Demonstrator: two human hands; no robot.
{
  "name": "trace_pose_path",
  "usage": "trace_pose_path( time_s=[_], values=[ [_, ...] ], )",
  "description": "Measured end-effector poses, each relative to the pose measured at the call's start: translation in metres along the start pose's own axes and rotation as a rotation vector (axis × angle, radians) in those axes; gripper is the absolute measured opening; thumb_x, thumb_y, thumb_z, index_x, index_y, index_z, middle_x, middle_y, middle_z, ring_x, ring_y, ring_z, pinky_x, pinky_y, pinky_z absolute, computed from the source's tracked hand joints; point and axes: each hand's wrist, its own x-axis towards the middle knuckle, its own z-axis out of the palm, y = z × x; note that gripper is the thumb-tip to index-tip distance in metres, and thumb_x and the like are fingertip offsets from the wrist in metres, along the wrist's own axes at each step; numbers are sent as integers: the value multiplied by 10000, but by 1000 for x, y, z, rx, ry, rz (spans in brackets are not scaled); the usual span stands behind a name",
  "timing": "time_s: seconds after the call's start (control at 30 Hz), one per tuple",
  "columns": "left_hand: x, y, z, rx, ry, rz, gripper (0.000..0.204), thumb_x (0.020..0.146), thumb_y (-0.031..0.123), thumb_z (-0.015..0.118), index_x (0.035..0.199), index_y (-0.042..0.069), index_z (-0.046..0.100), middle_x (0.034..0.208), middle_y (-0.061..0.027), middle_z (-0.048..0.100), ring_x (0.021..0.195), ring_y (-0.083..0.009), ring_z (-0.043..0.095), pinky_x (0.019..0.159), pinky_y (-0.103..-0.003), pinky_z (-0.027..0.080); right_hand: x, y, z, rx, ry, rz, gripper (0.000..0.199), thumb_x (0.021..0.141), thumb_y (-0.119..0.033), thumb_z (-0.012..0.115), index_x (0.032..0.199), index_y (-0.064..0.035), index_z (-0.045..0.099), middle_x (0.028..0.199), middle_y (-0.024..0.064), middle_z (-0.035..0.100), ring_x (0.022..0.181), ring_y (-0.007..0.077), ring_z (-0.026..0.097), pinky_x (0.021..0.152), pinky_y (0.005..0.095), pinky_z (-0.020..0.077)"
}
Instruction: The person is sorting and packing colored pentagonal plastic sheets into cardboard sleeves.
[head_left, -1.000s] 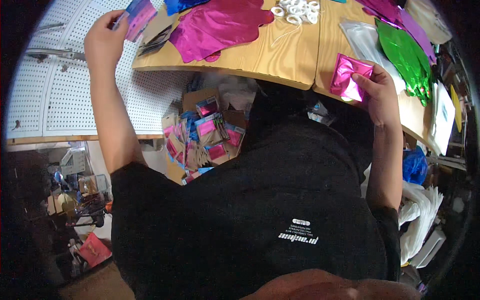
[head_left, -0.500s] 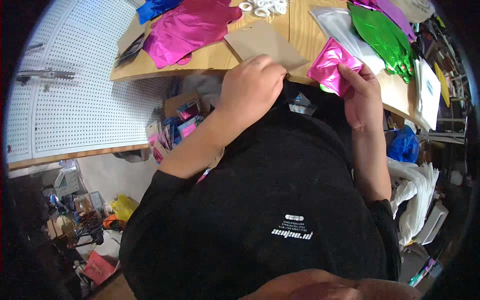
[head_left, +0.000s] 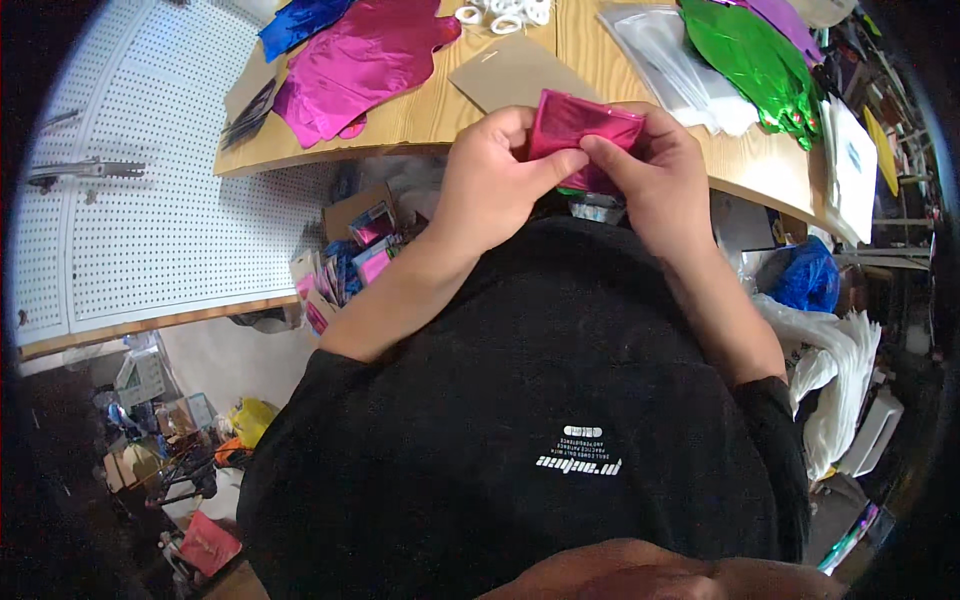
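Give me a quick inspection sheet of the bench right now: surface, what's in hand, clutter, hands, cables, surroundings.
Surface: wooden table, light wood, crowded.
Job's things: small folded pink foil piece, pinched by both hands at the table edge.
Clutter: large magenta foil sheet, blue foil, green foil, brown card, white rings, clear bags.
Hands: left hand and right hand both grip the foil piece.
Cables: nothing seen.
Surroundings: white pegboard at left, box of packets below the table.
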Motion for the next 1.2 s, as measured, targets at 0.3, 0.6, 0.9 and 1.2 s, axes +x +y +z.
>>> trace_pose_path(
  time_s=[0.3, 0.6, 0.9, 1.2],
  values=[
    [0, 5, -51, 0, 141, -20, 175, 949, 60, 772, 1105, -14, 736, 1027, -66, 773, 916, -105, 710, 858, -269, 570, -3, -18, -9, -1008, -50, -135, 434, 944, -256, 793, 1305, -55, 661, 822, 86, 739, 756, 197, 733, 696, 336, 559],
    [2, -1, -41, -37, 112, -77, 171, 966, 54, 748, 1113, -28, 719, 1037, -69, 766, 901, -103, 702, 849, -264, 563, -16, 3, -18, -1023, -5, -229, 514, 840, -259, 863, 1285, -63, 697, 891, 158, 761, 794, 272, 759, 728, 373, 582],
    [1, -15, -17, -8, 36, -71, 182, 955, 22, 756, 1117, -26, 686, 1046, -83, 768, 909, -109, 711, 850, -279, 586, -30, 22, -28, -359, 157, -146, 247, 926, -11, 769, 1133, 10, 636, 992, 107, 750, 860, 155, 729, 768, 287, 575],
    [-2, -15, -2, -39, 57, -30, 213, 948, 22, 764, 1137, -22, 676, 1053, -91, 769, 915, -118, 720, 858, -284, 592, -16, 25, -29, 131, 134, -140, 257, 948, 42, 708, 1167, -10, 584, 1094, 75, 721, 999, 134, 697, 899, 299, 555]
  ],
)
